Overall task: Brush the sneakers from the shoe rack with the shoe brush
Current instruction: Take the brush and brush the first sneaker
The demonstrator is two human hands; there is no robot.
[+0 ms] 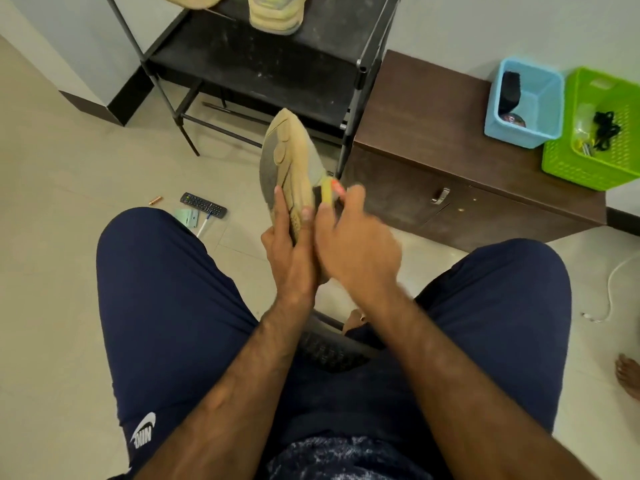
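Sneaker (287,161), brush (326,194) held before shoe rack (256,64), cabinet (433,133); remote (203,204), battery (155,201) on floor (69,202).

Dusty matt black metal rack (263,60), glossy floor tiles (69,188).

The right hand (356,251) is motion-blurred, and its finger outlines are smeared. It covers most of the shoe brush (327,195), leaving only a yellow section and an orange tip exposed. The heel end of the held sneaker (287,157) is hidden behind the left hand (291,251). On the shoe rack (263,64), two other sneakers (277,15) are cut off by the top edge. The green basket (595,157) is cut off at the right edge, and its contents are too small to identify. A small cylinder (155,201) on the floor is possibly a battery.
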